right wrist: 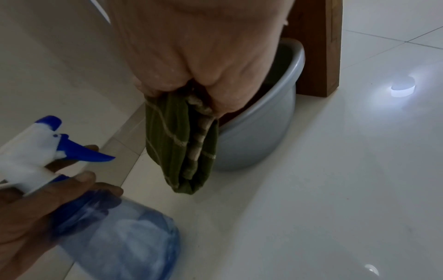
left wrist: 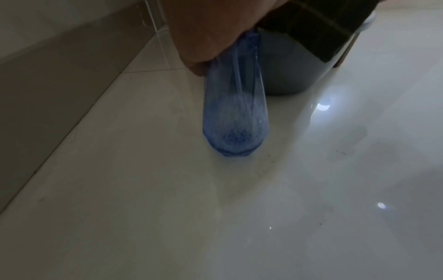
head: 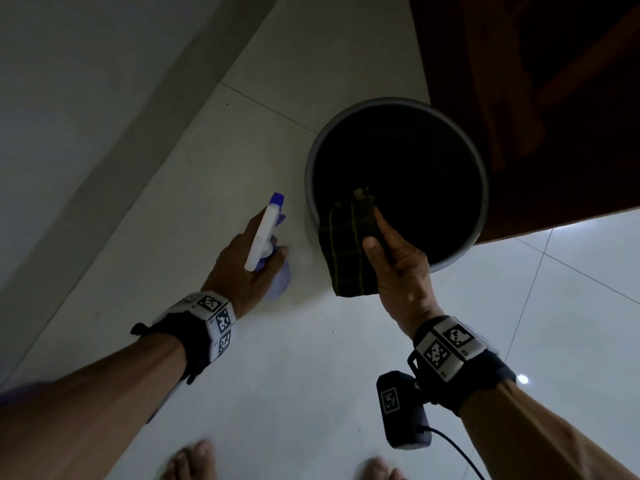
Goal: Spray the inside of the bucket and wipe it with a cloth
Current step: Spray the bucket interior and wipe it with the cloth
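A pale grey bucket (head: 479, 216) with a dark inside stands on the white tiled floor, seen from the side as the bucket (right wrist: 254, 136) in the right wrist view. My right hand (head: 398, 261) grips a folded dark green checked cloth (head: 346, 251) over the bucket's near rim; the cloth (right wrist: 182, 142) hangs down outside the bucket. My left hand (head: 242, 268) holds a translucent blue spray bottle (left wrist: 236, 113) with a white and blue trigger head (right wrist: 40, 144), left of the bucket and just above the floor. The nozzle (head: 277, 199) points away from me.
A brown wooden furniture piece (head: 536, 98) stands right behind the bucket, its leg (right wrist: 316, 47) touching the far side. A grey skirting strip (head: 114, 140) and wall run along the left. My bare toes (head: 194, 460) are at the bottom edge. Glossy floor tiles (head: 554, 306) stretch right.
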